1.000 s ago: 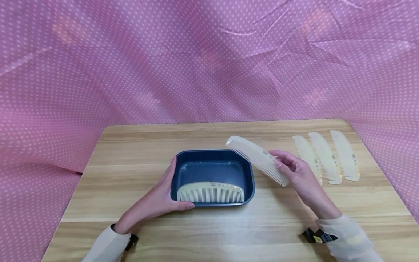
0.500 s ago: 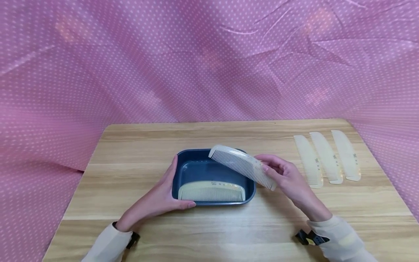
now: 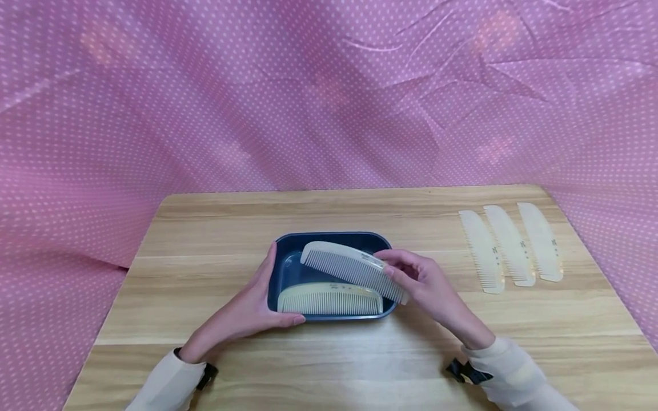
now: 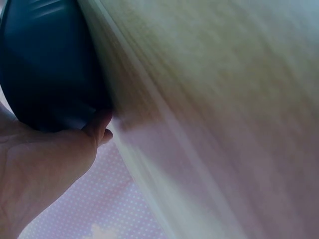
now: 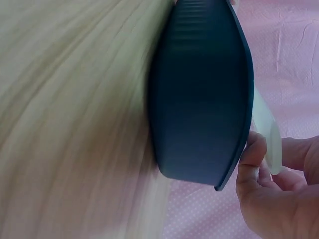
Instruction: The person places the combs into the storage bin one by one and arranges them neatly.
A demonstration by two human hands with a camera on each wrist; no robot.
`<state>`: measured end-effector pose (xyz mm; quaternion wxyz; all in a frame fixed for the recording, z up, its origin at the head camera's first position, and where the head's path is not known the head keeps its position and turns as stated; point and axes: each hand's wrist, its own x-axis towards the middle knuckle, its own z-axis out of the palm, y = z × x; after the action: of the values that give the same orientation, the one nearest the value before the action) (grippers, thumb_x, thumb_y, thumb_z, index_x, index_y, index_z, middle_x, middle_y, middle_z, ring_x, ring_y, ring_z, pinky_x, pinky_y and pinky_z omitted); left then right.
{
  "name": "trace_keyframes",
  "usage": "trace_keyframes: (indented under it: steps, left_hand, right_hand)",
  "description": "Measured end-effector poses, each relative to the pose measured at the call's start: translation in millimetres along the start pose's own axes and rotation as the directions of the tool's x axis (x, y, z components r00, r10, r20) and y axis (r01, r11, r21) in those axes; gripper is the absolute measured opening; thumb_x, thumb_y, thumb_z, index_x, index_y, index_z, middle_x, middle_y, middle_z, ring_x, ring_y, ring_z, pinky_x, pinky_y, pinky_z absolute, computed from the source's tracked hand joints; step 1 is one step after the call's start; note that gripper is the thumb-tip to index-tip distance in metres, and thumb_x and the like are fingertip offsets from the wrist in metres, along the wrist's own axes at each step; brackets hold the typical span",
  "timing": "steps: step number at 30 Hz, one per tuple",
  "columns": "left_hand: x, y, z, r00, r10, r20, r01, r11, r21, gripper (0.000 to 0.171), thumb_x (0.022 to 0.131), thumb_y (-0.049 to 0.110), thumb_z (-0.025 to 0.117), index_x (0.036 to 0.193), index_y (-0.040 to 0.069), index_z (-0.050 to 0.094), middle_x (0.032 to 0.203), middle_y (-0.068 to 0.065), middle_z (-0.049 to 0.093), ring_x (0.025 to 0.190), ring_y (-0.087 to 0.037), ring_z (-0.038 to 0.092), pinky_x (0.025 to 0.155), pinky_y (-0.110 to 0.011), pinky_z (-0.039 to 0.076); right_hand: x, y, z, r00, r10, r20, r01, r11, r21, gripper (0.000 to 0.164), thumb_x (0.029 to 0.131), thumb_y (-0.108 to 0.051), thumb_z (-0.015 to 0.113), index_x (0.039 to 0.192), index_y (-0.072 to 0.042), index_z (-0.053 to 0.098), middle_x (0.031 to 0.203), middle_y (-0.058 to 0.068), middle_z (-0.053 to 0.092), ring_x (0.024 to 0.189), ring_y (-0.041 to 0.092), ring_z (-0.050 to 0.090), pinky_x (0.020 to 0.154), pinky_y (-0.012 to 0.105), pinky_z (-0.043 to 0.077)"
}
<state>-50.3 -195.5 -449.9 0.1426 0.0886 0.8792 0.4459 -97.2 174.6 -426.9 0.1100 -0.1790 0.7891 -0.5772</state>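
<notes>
A pale cream comb [image 3: 344, 264] is pinched at its right end between the thumb and fingers of my right hand [image 3: 424, 285]. It slants over a deep dark blue tray [image 3: 329, 233], its teeth toward me. Inside the tray, along the near wall, lies another cream comb [image 3: 329, 299]. My left hand [image 3: 249, 311] grips the tray's near left corner, thumb along the front rim and fingers against the left side. The right wrist view shows the held comb [image 5: 269, 137] beyond the tray's rim, fingertips right at that rim.
Three similar combs, left [image 3: 482, 251], middle [image 3: 509, 245] and right [image 3: 540, 242], lie side by side at the wooden table's [image 3: 205, 228] right. A pink dotted curtain [image 3: 329, 103] hangs around the far edge and sides.
My right hand has moved left and slightly down with the comb, from beside the tray to over it. The left hand and tray stay in place.
</notes>
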Motion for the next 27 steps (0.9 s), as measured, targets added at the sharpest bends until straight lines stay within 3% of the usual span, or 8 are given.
trace_keyframes:
  steps: [14, 19, 27]
  left_hand:
    - [0.6, -0.4, -2.0, 0.999, 0.034, 0.002, -0.034, 0.998, -0.045, 0.150, 0.079, 0.053, 0.098, 0.171, 0.041, -0.020, 0.182, -0.004, -0.006, 0.164, -0.034, 0.009, 0.124, -0.069, 0.021]
    - [1.5, -0.3, -1.8, 1.000, 0.026, 0.002, -0.025, 0.998, -0.061, 0.150, 0.079, 0.050, 0.099, 0.171, 0.043, -0.019, 0.182, -0.004, -0.004, 0.165, -0.034, 0.010, 0.124, -0.070, 0.020]
    - [1.4, 0.0, -2.3, 1.000, 0.010, 0.006, -0.009, 0.999, -0.049, 0.150, 0.079, 0.049, 0.099, 0.171, 0.042, -0.020, 0.182, -0.006, -0.004, 0.164, -0.035, 0.010, 0.123, -0.071, 0.022]
  right_hand:
    - [10.6, -4.4, 23.5, 0.995, -0.090, 0.032, 0.092, 0.994, -0.059, 0.027, 0.108, -0.006, 0.070, 0.132, -0.012, 0.079, 0.118, 0.000, 0.078, 0.094, 0.025, 0.070, 0.077, 0.027, 0.058]
    - [11.7, -4.4, 29.8, 0.982, -0.180, 0.050, 0.186, 0.970, -0.157, 0.028, 0.107, 0.000, 0.069, 0.130, -0.011, 0.079, 0.124, -0.002, 0.078, 0.106, 0.017, 0.071, 0.088, 0.030, 0.059]
    - [13.9, -6.7, 34.7, 0.968, -0.240, 0.079, 0.252, 0.938, -0.239, 0.028, 0.104, 0.005, 0.070, 0.128, -0.008, 0.079, 0.121, 0.000, 0.078, 0.108, 0.014, 0.072, 0.089, 0.033, 0.061]
